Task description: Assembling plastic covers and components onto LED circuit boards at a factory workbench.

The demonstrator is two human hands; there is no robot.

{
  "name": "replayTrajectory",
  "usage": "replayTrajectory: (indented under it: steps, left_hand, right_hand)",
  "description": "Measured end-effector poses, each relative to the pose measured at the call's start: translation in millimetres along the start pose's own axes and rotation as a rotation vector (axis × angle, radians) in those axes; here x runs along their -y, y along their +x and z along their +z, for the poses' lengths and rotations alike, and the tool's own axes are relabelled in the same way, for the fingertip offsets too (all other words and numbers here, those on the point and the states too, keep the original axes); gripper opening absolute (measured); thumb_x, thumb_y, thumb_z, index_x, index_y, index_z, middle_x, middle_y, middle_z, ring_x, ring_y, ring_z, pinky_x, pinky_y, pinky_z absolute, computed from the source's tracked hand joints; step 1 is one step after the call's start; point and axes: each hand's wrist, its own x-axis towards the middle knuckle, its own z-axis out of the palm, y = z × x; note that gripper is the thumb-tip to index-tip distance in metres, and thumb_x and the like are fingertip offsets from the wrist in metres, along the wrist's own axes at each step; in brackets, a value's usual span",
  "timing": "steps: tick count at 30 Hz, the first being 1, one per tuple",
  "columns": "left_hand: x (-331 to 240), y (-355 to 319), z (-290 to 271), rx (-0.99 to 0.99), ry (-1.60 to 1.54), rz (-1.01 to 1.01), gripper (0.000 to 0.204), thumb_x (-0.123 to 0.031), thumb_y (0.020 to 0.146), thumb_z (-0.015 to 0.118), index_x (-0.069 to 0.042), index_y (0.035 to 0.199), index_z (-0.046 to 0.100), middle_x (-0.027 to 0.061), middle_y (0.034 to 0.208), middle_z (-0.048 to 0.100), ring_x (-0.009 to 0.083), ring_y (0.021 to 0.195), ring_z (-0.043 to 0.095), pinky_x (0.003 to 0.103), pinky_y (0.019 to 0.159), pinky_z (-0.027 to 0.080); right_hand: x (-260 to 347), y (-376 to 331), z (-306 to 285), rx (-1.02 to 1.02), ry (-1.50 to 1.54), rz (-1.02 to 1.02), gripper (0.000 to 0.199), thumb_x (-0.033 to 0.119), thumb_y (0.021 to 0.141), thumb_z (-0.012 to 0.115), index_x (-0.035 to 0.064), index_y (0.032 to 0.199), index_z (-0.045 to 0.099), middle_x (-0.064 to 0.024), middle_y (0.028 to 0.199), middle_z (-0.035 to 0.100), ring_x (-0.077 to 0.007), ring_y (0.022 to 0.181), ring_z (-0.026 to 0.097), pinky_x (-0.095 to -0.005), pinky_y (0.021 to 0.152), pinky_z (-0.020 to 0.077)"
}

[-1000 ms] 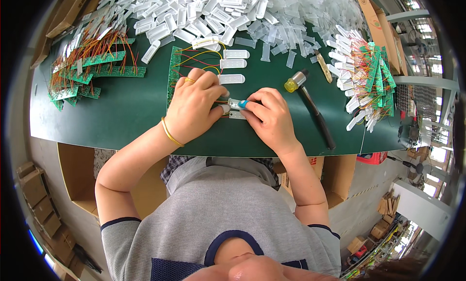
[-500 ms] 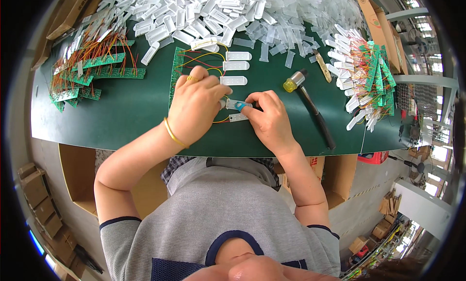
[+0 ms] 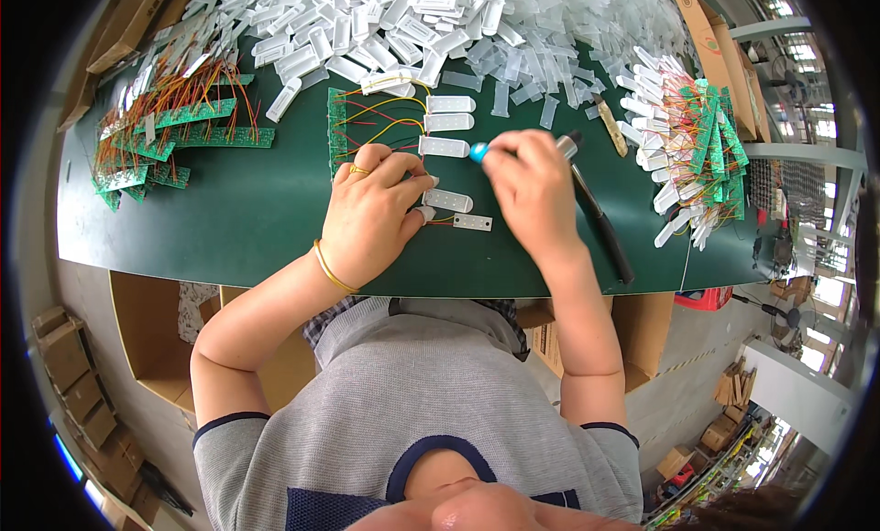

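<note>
Head view: we judge four white cases (image 3: 445,147) filled, left hand (image 3: 369,206) pinching one; bare strip (image 3: 473,222) toward worktop's (image 3: 229,219) front edge uncased; right hand's (image 3: 536,197) grip unclear.

The left hand (image 3: 371,206) pinches with thumb (image 3: 415,219) and fingertips (image 3: 423,182), its forearm (image 3: 275,313) slanting inward; the right hand (image 3: 539,192) curls, blurred.

1. Left hand (image 3: 371,206): fingers (image 3: 417,218) pinched a white case (image 3: 450,201) by its left end.
2. Right hand (image 3: 533,187), blurred, partly overlapped hammer (image 3: 605,229); contact unclear.
3. Three more cases (image 3: 445,146) lay wired to green circuit board (image 3: 336,128) on counter (image 3: 458,265).
</note>
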Motion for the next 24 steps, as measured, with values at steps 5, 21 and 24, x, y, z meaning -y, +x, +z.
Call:
replayTrajectory:
  steps: [5, 21, 24]
  left_hand:
    - [-3, 2, -1, 0.005, 0.006, 0.009, 0.039, -0.014, 0.078, 0.089, -0.013, 0.116, 0.083, -0.0009, 0.125, 0.07, 0.0271, 0.124, 0.059, 0.046, 0.106, 0.05]
    - [0, 2, -3, 0.01, -0.049, -0.022, 0.046, -0.012, 0.073, 0.091, -0.012, 0.119, 0.081, 0.0017, 0.125, 0.07, 0.03, 0.124, 0.059, 0.046, 0.106, 0.051]
    - [2, 2, 0, 0.004, -0.039, -0.019, 0.049, -0.011, 0.072, 0.091, -0.012, 0.12, 0.08, 0.0022, 0.126, 0.07, 0.0303, 0.126, 0.059, 0.046, 0.107, 0.051]
  right_hand:
    - [-57, 33, 10, -0.028, -0.247, 0.027, 0.023, 0.002, 0.087, 0.077, 0.0124, 0.107, 0.084, -0.002, 0.112, 0.07, -0.0277, 0.113, 0.065, -0.0442, 0.091, 0.0546]
    - [23, -13, 0, 0.074, 0.189, -0.037, 0.023, 0.012, 0.08, 0.09, 0.0096, 0.1, 0.08, -0.0027, 0.098, 0.071, -0.0267, 0.105, 0.069, -0.0442, 0.09, 0.0555]
    - [33, -12, 6, 0.066, 0.125, -0.081, 0.015, 0.008, 0.079, 0.087, 0.0096, 0.092, 0.081, -0.0006, 0.097, 0.071, -0.024, 0.106, 0.068, -0.0446, 0.092, 0.0559]
